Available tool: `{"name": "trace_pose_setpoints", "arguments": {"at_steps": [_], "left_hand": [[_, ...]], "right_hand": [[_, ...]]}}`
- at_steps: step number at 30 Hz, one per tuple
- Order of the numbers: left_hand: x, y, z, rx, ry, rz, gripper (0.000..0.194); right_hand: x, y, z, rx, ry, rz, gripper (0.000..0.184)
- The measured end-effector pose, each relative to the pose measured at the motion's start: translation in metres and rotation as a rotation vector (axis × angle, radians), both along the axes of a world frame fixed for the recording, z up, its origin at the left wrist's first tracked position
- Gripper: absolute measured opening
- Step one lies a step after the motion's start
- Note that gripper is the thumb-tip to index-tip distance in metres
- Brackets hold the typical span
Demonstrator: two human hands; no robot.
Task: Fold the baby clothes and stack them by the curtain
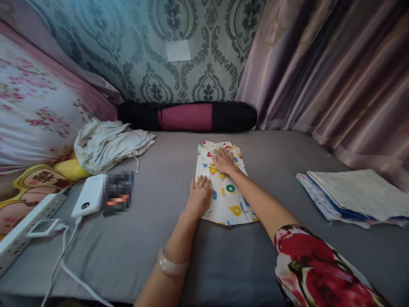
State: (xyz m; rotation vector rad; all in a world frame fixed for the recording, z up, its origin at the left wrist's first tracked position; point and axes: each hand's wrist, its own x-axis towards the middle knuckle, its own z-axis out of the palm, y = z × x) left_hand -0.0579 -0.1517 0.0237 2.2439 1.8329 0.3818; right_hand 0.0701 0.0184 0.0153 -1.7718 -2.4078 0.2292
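A white garment (228, 209) printed with colourful figures lies folded into a long narrow shape on the grey sheet (166, 170). My left hand (200, 196) rests flat on its left edge, fingers stretched forward. Farther up, my right hand (223, 161) presses flat on the upper part, its fingers spread over the folded layers. Neither hand grips the cloth. The exact kind of garment cannot be made out. A pale bangle (173, 263) is on my left wrist.
At right lies a stack of folded cloths (358, 194). On the left are a crumpled pale cloth (108, 143), a white power bank (89, 198), a power strip (32, 228) with cables and a blurred-out item (118, 194). A black and maroon bolster (187, 117) lies along the wall.
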Motion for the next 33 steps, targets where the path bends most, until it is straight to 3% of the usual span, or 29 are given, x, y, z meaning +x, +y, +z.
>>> {"name": "trace_pose_setpoints", "arguments": {"at_steps": [10,21,29,33], "left_hand": [[-0.003,0.005,-0.012,0.058,-0.018,-0.067,0.043],[0.001,0.000,-0.001,0.007,0.002,-0.032,0.043],[0.003,0.001,0.001,-0.052,0.023,-0.014,0.045],[0.004,0.001,0.003,-0.072,0.023,-0.014,0.046]], "right_hand": [[-0.006,-0.006,-0.006,0.027,-0.030,-0.009,0.057],[-0.001,0.005,0.006,-0.102,0.028,0.014,0.061],[0.011,0.035,0.004,0.005,-0.006,-0.154,0.064],[0.012,0.043,0.000,-0.012,-0.031,-0.193,0.068]]}}
